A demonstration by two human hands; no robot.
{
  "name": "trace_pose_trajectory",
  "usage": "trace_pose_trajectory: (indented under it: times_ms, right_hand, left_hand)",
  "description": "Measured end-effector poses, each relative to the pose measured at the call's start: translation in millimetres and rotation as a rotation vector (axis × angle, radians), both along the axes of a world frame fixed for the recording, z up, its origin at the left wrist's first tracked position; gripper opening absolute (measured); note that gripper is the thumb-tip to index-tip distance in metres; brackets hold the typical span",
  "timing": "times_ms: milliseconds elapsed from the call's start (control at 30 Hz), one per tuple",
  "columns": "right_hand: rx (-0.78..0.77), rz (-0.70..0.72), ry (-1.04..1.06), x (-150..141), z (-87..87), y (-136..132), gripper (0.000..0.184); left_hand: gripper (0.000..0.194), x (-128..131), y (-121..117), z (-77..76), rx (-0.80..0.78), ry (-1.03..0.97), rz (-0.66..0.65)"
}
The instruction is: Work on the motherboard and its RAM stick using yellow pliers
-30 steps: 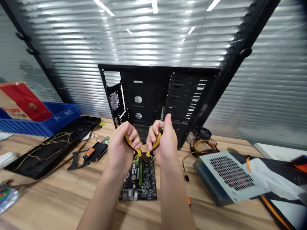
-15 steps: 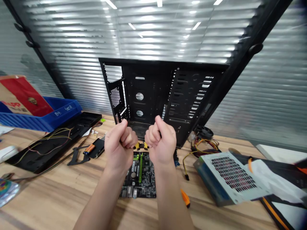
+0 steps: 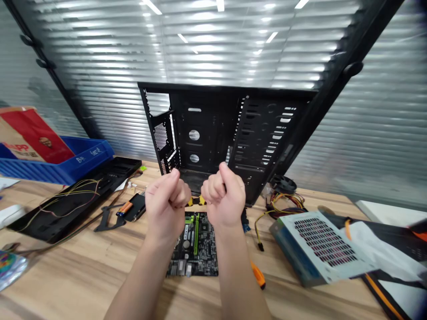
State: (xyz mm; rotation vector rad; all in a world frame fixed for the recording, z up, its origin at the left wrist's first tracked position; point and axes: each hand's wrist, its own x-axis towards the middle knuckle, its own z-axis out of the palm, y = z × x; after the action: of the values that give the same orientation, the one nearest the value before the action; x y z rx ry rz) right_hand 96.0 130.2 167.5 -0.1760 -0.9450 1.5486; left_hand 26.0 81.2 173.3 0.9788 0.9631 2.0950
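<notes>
From the head camera, my left hand (image 3: 167,204) and right hand (image 3: 224,200) face each other above a wooden workbench (image 3: 116,271), fingers curled closed around the grips of a yellow-handled tool (image 3: 202,200). The tool shows between my fists, its working end hidden, in front of an upright black computer case (image 3: 213,124); a circuit board (image 3: 207,249) lies between my forearms. I judge this a two-handed working of the handles; the next move calls for an even grip, with the tool kept off the board's components.
</notes>
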Motion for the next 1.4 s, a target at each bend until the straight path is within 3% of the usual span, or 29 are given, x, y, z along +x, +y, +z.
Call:
trace_pose_trajectory:
  times_ms: [267,400,633,933,1400]
  right_hand:
    - [-0.101,-0.139,-0.114,-5.0,-7.6,10.7,0.062]
    - [0.004,-0.223,-0.206,-7.9,-10.5,4.4,0.059]
    - [0.284,-0.383,-0.374,-13.5,-10.7,-15.7,0.052]
    - [0.39,-0.487,-0.368,-5.8,-6.2,-26.0,0.052]
    - [0.457,-0.554,-0.341,-4.7,-4.3,-30.8,0.049]
  left_hand:
    - [0.064,0.1,19.6,-10.4,0.003,-0.049,0.038]
    - [0.063,2.7,18.3,-15.7,0.015,0.069,0.078]
    - [0.059,4.2,3.5,-15.6,-0.009,0.36,0.281]
    - [0.055,13.9,-10.1,-11.0,0.028,0.471,0.396]
    - [0.05,15.7,-15.5,-9.6,0.073,0.516,0.435]
